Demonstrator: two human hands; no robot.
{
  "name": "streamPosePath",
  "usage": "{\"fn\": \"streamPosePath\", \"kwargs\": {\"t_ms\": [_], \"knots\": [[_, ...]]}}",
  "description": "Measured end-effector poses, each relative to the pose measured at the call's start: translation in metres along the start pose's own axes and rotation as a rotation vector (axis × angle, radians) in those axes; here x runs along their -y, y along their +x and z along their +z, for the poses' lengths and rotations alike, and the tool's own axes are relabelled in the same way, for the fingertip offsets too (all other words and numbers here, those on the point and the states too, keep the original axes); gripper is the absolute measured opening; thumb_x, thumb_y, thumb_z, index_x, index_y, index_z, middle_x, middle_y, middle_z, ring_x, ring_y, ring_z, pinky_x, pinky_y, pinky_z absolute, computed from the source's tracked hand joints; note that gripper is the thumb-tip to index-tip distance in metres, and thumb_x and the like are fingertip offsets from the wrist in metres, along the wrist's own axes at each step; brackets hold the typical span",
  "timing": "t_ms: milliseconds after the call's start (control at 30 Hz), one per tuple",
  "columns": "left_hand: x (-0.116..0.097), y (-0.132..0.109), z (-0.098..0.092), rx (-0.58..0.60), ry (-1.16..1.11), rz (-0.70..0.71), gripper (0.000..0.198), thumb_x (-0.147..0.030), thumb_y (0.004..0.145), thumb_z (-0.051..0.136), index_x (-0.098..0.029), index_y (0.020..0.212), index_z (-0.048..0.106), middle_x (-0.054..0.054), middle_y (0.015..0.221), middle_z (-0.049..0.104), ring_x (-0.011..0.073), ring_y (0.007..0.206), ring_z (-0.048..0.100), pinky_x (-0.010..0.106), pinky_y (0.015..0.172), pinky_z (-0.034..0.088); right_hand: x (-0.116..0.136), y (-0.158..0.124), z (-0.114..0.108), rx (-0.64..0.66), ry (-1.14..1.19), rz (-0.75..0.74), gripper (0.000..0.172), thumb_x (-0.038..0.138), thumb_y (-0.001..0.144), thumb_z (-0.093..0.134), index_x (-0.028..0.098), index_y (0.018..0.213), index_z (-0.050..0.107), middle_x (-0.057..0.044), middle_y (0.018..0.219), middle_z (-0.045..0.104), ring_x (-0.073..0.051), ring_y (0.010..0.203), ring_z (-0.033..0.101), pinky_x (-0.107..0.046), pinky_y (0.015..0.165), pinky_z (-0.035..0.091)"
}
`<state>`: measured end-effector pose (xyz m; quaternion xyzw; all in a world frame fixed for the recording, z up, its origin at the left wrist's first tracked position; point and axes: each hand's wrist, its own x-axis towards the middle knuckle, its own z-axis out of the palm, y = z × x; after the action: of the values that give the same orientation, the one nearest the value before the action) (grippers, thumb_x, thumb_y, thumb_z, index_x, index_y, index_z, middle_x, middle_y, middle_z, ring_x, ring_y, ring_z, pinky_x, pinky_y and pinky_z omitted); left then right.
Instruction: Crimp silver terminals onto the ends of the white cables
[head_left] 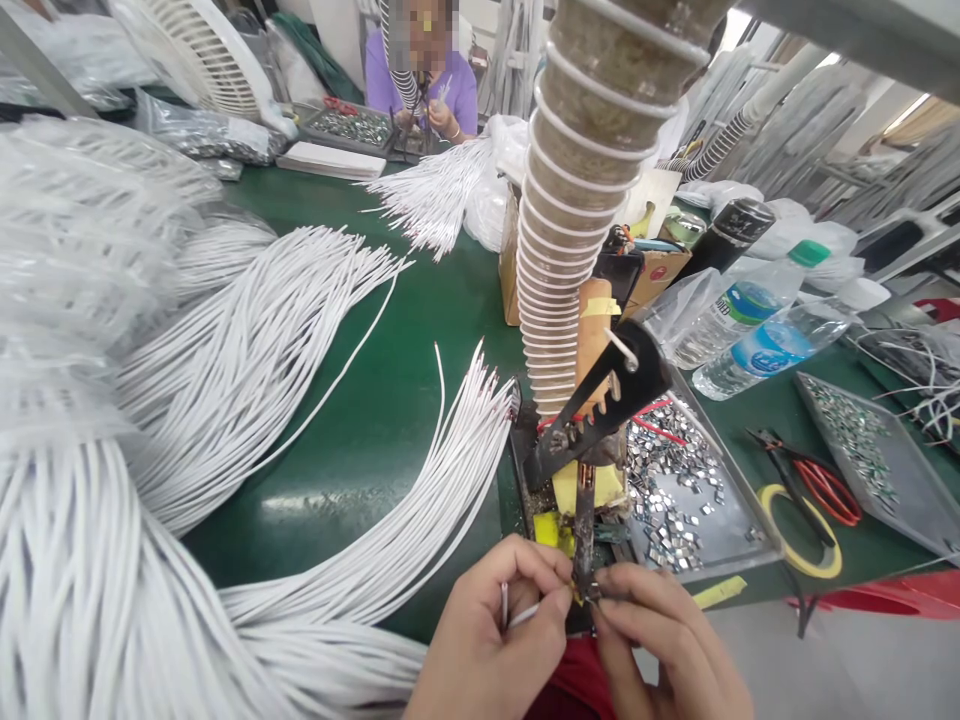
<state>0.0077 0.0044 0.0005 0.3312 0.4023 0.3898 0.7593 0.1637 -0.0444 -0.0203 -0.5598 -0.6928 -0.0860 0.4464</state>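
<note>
My left hand (499,630) pinches a white cable (525,614) between thumb and forefinger, close to the tip of a soldering iron (584,520). On the other side of that tip, my right hand (667,635) is closed, thumb and fingertips together. Whatever small piece they grip is too small and covered to make out. The iron points down from a black stand (611,400) with a toothed edge. Left of the stand lies a bundle of white cables (420,510), their stripped ends fanned towards it.
A ribbed extraction hose (574,190) hangs over the stand. To the right are a metal tray (739,510) of small shiny connector shells, pliers (802,480), yellow tape (814,568) and water bottles (780,345). More cable bundles (255,350) cover the left. Opposite sits a person (459,85) in purple.
</note>
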Motion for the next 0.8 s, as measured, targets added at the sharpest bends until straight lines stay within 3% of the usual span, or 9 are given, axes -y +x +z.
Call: {"fn": "streamPosePath", "kwargs": {"t_ms": [133, 233, 333, 467, 567, 667, 800], "knots": [[0.001, -0.002, 0.001, -0.048, 0.064, 0.071, 0.016, -0.011, 0.084, 0.076, -0.019, 0.072, 0.069, 0.001, 0.088, 0.075, 0.0135, 0.076, 0.066, 0.020, 0.075, 0.050, 0.002, -0.004, 0.001, 0.009, -0.073, 0.061, 0.019, 0.006, 0.091, 0.067, 0.024, 0.095, 0.067, -0.002, 0.086, 0.079, -0.015, 0.074, 0.079, -0.029, 0.075, 0.066], [0.001, -0.004, 0.002, -0.058, 0.072, 0.103, 0.015, -0.010, 0.083, 0.074, -0.019, 0.072, 0.069, 0.001, 0.090, 0.075, 0.0145, 0.078, 0.067, 0.020, 0.075, 0.051, -0.005, -0.003, -0.002, 0.068, -0.035, -0.018, 0.020, 0.005, 0.089, 0.067, 0.023, 0.097, 0.066, -0.003, 0.091, 0.076, -0.014, 0.077, 0.078, -0.024, 0.071, 0.065], [0.006, -0.005, 0.001, -0.034, 0.084, 0.109, 0.016, -0.010, 0.084, 0.073, -0.020, 0.073, 0.067, 0.001, 0.088, 0.073, 0.0138, 0.073, 0.065, 0.021, 0.071, 0.050, -0.013, 0.001, -0.007, 0.114, 0.103, -0.078, 0.019, 0.004, 0.089, 0.064, 0.022, 0.094, 0.064, -0.003, 0.094, 0.069, -0.012, 0.079, 0.074, -0.021, 0.071, 0.063], [0.020, -0.005, -0.003, 0.036, 0.168, 0.116, 0.015, -0.012, 0.088, 0.068, -0.021, 0.076, 0.064, 0.003, 0.088, 0.072, 0.0167, 0.076, 0.065, 0.024, 0.070, 0.050, -0.019, 0.006, -0.016, 0.095, 0.152, 0.009, 0.009, 0.015, 0.092, 0.070, 0.023, 0.095, 0.067, -0.003, 0.095, 0.061, -0.015, 0.078, 0.065, -0.028, 0.071, 0.060], [0.032, -0.005, -0.008, 0.158, 0.278, 0.122, 0.014, -0.009, 0.087, 0.064, -0.022, 0.080, 0.064, 0.001, 0.087, 0.070, 0.0156, 0.075, 0.061, 0.023, 0.066, 0.045, -0.020, 0.009, -0.025, 0.292, 0.237, 0.027, 0.011, 0.019, 0.093, 0.074, 0.025, 0.102, 0.070, 0.000, 0.084, 0.057, -0.013, 0.068, 0.061, -0.024, 0.062, 0.058], [0.041, -0.004, -0.012, 0.285, 0.412, 0.168, 0.019, -0.003, 0.079, 0.062, -0.022, 0.082, 0.064, -0.001, 0.089, 0.068, 0.0154, 0.078, 0.057, 0.023, 0.071, 0.043, -0.016, 0.009, -0.027, 0.499, 0.378, 0.083, 0.005, 0.023, 0.099, 0.070, 0.026, 0.103, 0.072, 0.000, 0.083, 0.057, -0.012, 0.070, 0.064, -0.019, 0.061, 0.058], [0.046, -0.003, -0.017, 0.319, 0.538, 0.236, 0.019, -0.007, 0.083, 0.064, -0.023, 0.078, 0.056, -0.002, 0.089, 0.057, 0.0168, 0.081, 0.055, 0.023, 0.074, 0.043, -0.008, 0.004, -0.025, 0.482, 0.391, 0.222, 0.025, 0.040, 0.107, 0.058, 0.026, 0.092, 0.073, 0.001, 0.080, 0.055, -0.013, 0.070, 0.063, -0.022, 0.063, 0.056]]}}
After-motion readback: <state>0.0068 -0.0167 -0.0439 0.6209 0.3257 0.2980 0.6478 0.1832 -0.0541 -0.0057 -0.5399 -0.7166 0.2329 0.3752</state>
